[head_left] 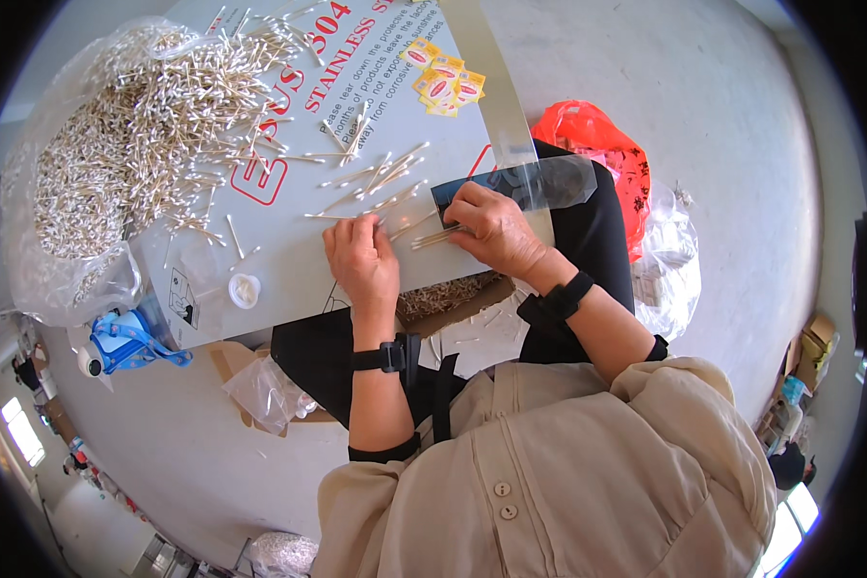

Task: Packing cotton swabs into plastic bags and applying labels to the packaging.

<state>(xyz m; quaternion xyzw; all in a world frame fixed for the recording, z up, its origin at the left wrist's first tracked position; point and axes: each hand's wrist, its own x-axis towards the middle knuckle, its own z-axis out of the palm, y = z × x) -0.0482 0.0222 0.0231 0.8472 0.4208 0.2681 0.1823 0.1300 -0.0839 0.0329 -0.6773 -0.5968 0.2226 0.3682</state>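
My left hand (363,262) rests at the table's near edge with its fingers curled down and drawn together. Its fingertips are among loose cotton swabs (392,173), and what they pinch, if anything, is hidden. My right hand (499,229) is closed over a few cotton swabs (435,238), whose ends stick out to the left below its fingers. Beside those fingers lies a clear plastic bag (561,181) with a dark printed end, reaching right past the table edge. A large heap of cotton swabs (116,144) spills from a clear bag at the left.
Yellow-and-white labels (445,81) lie on the far part of the printed table (299,173). A small round white container (245,290) stands near its front edge. Below are an open cardboard box (453,297) of swabs and, at right, a red plastic bag (597,144).
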